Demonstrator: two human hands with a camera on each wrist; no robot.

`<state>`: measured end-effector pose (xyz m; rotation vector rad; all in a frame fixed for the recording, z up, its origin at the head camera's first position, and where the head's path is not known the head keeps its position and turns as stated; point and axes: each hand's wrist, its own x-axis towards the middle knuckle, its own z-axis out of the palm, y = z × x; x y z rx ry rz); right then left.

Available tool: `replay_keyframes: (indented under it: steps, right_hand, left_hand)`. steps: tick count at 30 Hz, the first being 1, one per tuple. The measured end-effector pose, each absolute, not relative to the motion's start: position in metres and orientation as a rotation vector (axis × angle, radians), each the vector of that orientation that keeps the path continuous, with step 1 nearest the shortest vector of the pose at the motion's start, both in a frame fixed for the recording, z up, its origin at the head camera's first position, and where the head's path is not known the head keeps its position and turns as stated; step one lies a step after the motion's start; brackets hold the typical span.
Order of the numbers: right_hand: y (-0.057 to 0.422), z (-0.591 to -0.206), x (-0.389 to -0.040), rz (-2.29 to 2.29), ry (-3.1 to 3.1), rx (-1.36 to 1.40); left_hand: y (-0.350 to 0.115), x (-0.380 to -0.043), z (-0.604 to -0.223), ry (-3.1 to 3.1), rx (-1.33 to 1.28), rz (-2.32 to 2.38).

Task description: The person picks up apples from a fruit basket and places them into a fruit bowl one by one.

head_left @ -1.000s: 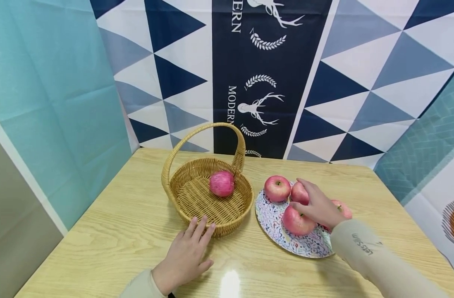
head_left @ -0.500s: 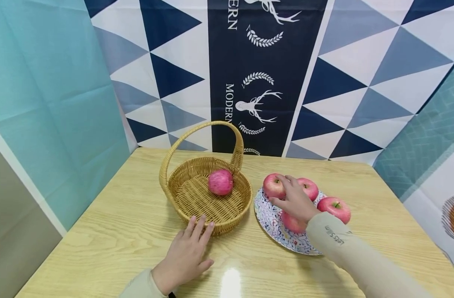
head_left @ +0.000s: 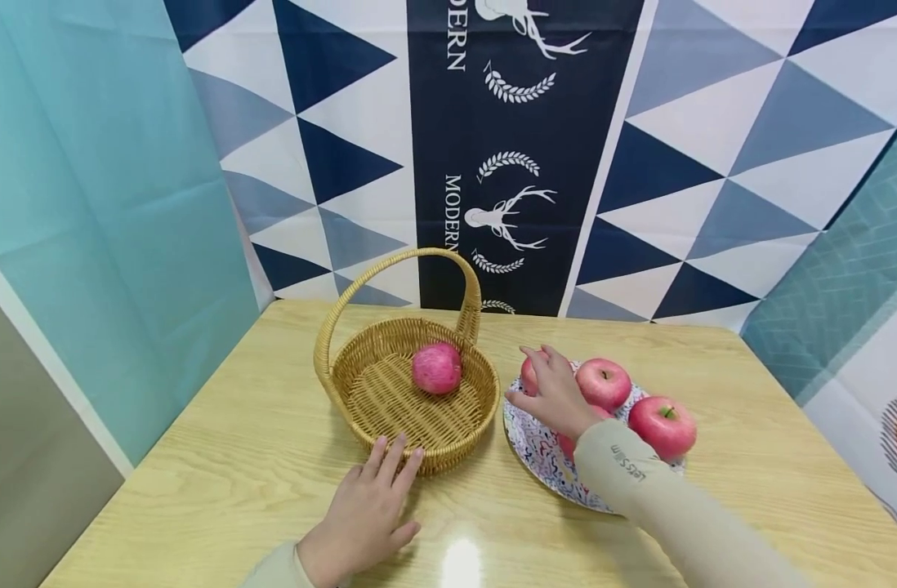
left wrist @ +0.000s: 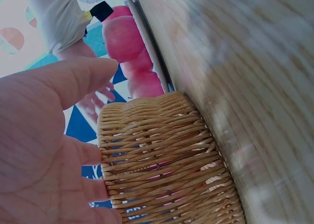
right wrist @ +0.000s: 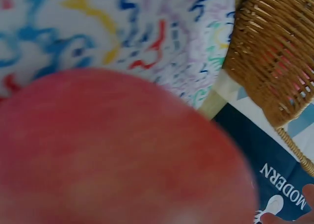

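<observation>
My left hand (head_left: pixel 363 514) lies palm down with straight fingers, its fingertips right at the near rim of a round wicker basket (head_left: pixel 441 461). In the left wrist view those fingers press along the basket's woven wall (left wrist: pixel 157 150). One pink-red apple (head_left: pixel 436 369) rests inside the basket. Over the patterned plate (head_left: pixel 528 441), my right hand (head_left: pixel 559 400) reaches with spread fingers around the back-left apple (head_left: pixel 528 377), which it partly covers. A large apple (right wrist: pixel 117 150) fills the right wrist view, and fingertips (right wrist: pixel 289 217) show at its corner.
Two more apples, one at the back (head_left: pixel 604 382) and one at the right (head_left: pixel 663 427), sit on the plate. My right forearm partly hides another apple (head_left: pixel 566 446). The basket's tall handle (head_left: pixel 331 327) arches up. A patterned cloth (head_left: pixel 493 163) hangs behind the wooden table (head_left: pixel 220 425).
My right hand has moved left across the plate, from the apples at the middle to the back-left one. My left hand has stayed at the basket's rim.
</observation>
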<state>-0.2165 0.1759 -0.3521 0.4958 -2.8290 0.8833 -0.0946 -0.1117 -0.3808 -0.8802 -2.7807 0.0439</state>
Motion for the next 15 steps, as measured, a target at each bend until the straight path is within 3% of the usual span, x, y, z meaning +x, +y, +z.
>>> replay_keyframes:
  steps: [15]
  right_hand:
    - [0.144,-0.341,-0.234,0.989,-2.818,0.579]
  left_hand:
    - [-0.111,-0.094,-0.383,-2.793,-0.871,0.042]
